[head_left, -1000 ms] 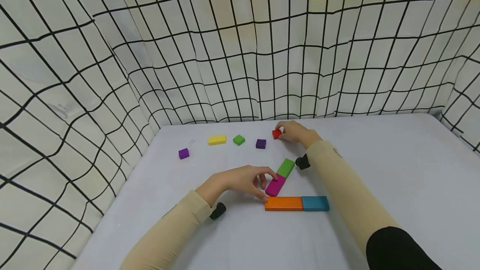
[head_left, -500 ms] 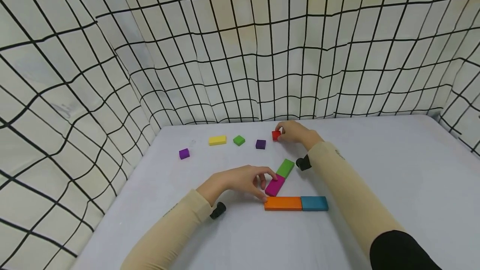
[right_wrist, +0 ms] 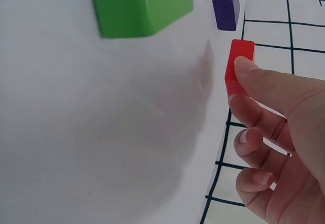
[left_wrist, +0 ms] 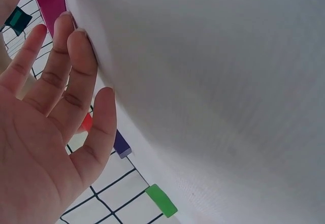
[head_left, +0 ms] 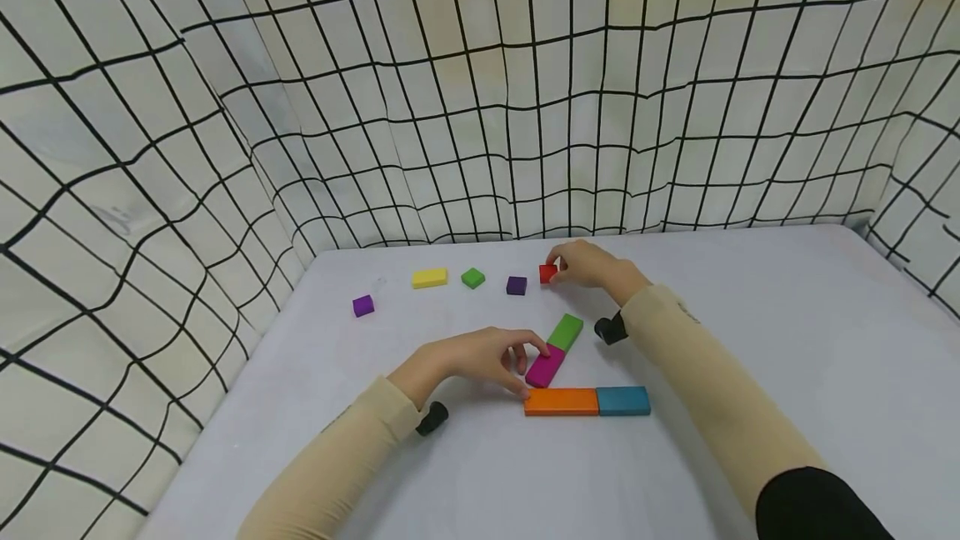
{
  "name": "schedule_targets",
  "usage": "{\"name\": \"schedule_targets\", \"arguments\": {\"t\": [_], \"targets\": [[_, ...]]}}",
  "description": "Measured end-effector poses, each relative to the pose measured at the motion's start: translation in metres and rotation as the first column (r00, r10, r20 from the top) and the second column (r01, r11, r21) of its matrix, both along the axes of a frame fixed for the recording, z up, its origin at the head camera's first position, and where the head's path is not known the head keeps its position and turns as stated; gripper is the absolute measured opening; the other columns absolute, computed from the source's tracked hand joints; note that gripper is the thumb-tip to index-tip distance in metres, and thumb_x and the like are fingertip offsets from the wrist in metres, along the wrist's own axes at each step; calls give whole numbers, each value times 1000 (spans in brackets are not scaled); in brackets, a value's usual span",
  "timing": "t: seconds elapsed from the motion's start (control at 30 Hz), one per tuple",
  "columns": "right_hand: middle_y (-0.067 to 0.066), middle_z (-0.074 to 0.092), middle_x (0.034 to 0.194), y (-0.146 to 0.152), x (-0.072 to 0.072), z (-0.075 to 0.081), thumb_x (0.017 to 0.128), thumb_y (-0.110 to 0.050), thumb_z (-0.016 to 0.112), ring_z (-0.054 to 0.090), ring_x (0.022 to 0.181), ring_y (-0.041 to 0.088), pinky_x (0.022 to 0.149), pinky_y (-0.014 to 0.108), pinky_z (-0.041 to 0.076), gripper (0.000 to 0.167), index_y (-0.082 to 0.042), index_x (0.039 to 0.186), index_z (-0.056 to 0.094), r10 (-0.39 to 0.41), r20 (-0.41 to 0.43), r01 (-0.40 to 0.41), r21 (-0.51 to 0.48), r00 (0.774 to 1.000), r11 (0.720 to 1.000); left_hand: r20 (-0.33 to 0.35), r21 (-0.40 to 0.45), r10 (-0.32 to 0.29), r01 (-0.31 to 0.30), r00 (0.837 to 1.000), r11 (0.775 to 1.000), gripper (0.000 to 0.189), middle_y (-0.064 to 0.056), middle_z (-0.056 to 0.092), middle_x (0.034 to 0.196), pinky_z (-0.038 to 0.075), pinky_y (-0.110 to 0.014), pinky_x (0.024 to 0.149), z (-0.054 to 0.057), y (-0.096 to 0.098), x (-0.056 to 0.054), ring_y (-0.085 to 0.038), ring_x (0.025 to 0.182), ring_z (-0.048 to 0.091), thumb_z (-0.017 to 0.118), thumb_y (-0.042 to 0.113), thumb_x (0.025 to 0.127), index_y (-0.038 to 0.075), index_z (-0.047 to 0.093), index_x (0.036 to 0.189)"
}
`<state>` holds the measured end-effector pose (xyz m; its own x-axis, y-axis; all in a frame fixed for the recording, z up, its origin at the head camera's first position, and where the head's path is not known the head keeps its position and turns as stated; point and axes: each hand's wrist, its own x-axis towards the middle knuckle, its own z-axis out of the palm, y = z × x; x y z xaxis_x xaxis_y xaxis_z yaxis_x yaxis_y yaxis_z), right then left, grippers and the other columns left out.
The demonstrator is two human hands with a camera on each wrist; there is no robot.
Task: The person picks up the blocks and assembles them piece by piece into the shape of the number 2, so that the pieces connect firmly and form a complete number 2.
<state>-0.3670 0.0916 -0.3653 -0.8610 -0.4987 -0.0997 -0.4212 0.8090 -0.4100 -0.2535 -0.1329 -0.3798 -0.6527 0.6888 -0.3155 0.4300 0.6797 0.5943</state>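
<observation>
My right hand (head_left: pixel 588 263) pinches a red block (right_wrist: pixel 239 71) between thumb and index finger at the far side of the table. A dark purple block (head_left: pixel 516 285) sits just left of it. My left hand (head_left: pixel 483 358) lies over the table with its fingers loosely bent. Its index fingertip touches a magenta block (head_left: pixel 545 367), and its thumb tip is at the left end of an orange block (head_left: pixel 561 402). A long green block (head_left: pixel 566 332) continues the slanted magenta one. End to end with the orange block lies a blue block (head_left: pixel 624 401).
Farther left along the back lie a small green block (head_left: pixel 473 277), a yellow block (head_left: pixel 430 277) and a purple block (head_left: pixel 363 305). A white table (head_left: pixel 750 340) carries everything. Black netting (head_left: pixel 570 123) over white sheeting rises behind the table and at both sides.
The red block has turned slightly in my right hand, its face now squarer to the head view. My left hand keeps its place, and the other blocks have not moved on the table.
</observation>
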Motion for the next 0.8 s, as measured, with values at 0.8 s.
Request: {"name": "schedule_targets", "arguments": {"t": [0.8], "targets": [[14,67,120,20,21,9,94,-15,76,59,118,34,103,47,48,36,-1,126,69,62,-88,-63,-14,994,998,-5,7,-3,3,1000,1000,53,8,63,96,50,-27,76,-1,-1,0,-12,90,59,83,24,88,28,58,135]]}}
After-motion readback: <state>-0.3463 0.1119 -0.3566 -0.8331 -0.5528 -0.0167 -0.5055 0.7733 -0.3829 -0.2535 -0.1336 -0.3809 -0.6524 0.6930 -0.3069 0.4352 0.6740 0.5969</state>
